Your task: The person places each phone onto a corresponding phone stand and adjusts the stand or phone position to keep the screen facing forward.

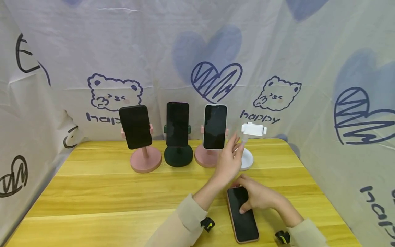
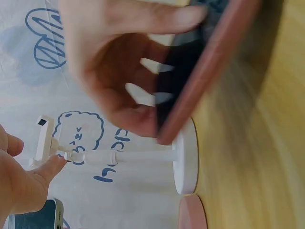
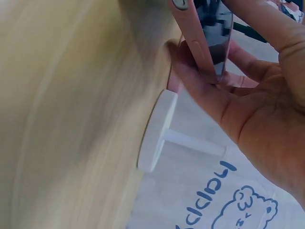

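A white phone stand [image 1: 253, 129] stands at the right of the row, its clamp bare and its round base [image 1: 248, 159] on the table. My left hand [image 1: 229, 163] grips it at the neck just under the clamp, with a fingertip at the joint in the left wrist view. Nearer to me, my right hand [image 1: 260, 193] holds a smartphone [image 1: 243, 223] in a pink case by its far end. The thumb lies on the dark screen and the fingers go round behind. In the left wrist view the phone's pink edge [image 2: 207, 74] is tilted above the tabletop.
Left of the white stand, three stands each bear a phone: a white-edged phone [image 1: 215, 127] on pink, a dark phone [image 1: 177, 125] on green, a black phone [image 1: 135, 127] on pink. A printed cloth [image 1: 154, 51] hangs behind the wooden table [image 1: 117, 202].
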`<action>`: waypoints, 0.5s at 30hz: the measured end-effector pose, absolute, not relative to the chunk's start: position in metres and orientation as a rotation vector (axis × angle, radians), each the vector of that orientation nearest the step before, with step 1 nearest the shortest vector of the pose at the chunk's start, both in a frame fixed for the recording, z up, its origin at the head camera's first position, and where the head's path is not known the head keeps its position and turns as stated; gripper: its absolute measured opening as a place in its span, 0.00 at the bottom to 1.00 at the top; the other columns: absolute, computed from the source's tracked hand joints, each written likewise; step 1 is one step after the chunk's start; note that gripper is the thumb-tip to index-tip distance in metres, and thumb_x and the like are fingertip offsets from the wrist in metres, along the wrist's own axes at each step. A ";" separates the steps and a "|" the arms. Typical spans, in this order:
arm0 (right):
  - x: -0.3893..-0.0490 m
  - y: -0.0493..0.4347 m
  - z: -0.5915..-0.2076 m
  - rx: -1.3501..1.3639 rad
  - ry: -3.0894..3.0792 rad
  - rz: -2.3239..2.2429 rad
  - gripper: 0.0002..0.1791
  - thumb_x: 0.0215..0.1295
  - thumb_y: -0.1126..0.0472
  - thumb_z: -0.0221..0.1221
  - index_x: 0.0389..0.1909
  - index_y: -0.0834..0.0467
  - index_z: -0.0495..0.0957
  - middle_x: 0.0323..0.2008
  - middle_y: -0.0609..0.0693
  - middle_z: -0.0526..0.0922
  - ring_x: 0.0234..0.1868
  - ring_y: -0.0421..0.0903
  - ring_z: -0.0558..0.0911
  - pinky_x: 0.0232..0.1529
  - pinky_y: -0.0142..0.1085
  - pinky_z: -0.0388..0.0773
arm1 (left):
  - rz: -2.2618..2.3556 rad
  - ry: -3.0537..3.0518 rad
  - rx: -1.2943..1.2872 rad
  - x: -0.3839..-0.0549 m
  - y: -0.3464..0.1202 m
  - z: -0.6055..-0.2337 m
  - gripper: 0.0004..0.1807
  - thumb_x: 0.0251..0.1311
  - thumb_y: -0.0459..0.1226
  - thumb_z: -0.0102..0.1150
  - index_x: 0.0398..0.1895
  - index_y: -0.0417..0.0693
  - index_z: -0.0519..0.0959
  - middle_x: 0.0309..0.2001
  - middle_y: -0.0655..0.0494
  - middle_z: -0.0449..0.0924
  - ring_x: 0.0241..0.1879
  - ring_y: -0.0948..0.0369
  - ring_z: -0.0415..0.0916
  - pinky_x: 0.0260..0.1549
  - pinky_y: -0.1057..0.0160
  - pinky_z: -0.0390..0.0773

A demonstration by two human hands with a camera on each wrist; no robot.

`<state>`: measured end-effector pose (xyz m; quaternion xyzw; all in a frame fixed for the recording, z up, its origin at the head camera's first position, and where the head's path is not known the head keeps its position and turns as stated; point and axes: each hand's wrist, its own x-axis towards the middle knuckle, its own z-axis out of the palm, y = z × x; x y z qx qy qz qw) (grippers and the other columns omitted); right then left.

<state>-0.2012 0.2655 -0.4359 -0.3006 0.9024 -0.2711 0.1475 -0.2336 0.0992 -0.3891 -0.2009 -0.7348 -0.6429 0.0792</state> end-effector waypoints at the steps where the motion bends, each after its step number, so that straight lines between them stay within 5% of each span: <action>1: -0.200 0.265 -0.434 -0.865 2.606 -0.797 0.41 0.45 0.55 0.84 0.60 0.60 0.76 0.57 0.53 0.73 0.55 0.51 0.76 0.58 0.51 0.79 | -1.900 -2.203 -0.618 -0.231 0.096 -0.391 0.29 0.80 0.35 0.51 0.79 0.39 0.61 0.74 0.44 0.69 0.69 0.51 0.74 0.64 0.60 0.77; 9: -0.196 0.263 -0.429 -0.902 2.739 -0.960 0.41 0.46 0.57 0.83 0.62 0.57 0.76 0.62 0.55 0.75 0.61 0.57 0.77 0.62 0.58 0.77 | -1.736 -2.308 -0.746 -0.219 0.070 -0.404 0.27 0.78 0.36 0.54 0.76 0.41 0.67 0.72 0.46 0.72 0.65 0.49 0.78 0.62 0.60 0.79; 15: -0.195 0.258 -0.427 -0.866 2.764 -1.111 0.40 0.51 0.63 0.80 0.66 0.54 0.75 0.60 0.51 0.82 0.59 0.55 0.81 0.54 0.52 0.82 | -1.761 -2.376 -0.723 -0.213 0.051 -0.406 0.27 0.78 0.37 0.54 0.78 0.46 0.67 0.71 0.51 0.74 0.62 0.56 0.80 0.62 0.64 0.78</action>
